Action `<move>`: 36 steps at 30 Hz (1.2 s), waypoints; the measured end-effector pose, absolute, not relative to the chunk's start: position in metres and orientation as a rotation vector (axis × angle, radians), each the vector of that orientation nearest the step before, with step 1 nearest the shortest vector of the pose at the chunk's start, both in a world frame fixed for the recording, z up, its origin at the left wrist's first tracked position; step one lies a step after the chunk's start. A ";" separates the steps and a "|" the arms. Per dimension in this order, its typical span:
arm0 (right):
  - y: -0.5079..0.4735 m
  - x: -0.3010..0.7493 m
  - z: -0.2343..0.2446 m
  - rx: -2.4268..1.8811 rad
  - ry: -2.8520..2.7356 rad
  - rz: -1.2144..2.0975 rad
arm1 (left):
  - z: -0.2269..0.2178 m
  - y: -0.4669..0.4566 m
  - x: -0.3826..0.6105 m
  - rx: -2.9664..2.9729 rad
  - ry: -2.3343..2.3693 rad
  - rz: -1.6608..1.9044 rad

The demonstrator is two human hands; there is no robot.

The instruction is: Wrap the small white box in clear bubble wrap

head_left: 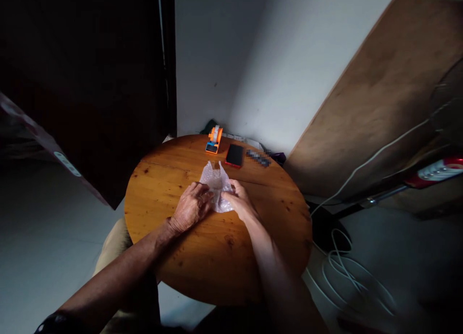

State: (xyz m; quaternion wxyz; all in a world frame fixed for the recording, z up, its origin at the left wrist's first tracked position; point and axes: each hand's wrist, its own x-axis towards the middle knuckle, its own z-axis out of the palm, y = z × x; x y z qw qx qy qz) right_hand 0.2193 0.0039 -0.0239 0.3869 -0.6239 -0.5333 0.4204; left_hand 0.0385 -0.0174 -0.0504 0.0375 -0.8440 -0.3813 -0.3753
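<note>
Whether the crumpled sheet of clear bubble wrap (pixel 217 182) encloses anything cannot be seen, and a small dark object (pixel 258 158) beyond the fingers is blurred past telling. The left hand (pixel 190 208) and right hand (pixel 238 201) each pinch the wrap's near edge, fingers closed on it, on the round wooden surface (pixel 217 257). Farther out from the fingers stand an orange tape dispenser (pixel 214 140) and a red-edged black phone (pixel 235 155).

Bubble wrap (pixel 217 187) mid-worktop (pixel 202 257), between 2 hands; tape dispenser (pixel 214 140), phone (pixel 235 155) behind it, dispenser left of phone.
</note>
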 end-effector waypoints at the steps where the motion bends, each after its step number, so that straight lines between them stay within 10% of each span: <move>1: 0.004 0.218 -0.024 -1.505 -1.292 1.149 | -0.050 -0.017 0.039 -2.597 -1.171 -1.158; 25: -0.013 0.189 -0.003 -1.536 -1.859 0.917 | -0.048 -0.014 0.040 -2.640 -1.701 -1.905; 36: -0.017 0.195 0.008 -1.465 -1.999 0.918 | -0.017 -0.006 0.048 -2.710 -1.775 -1.205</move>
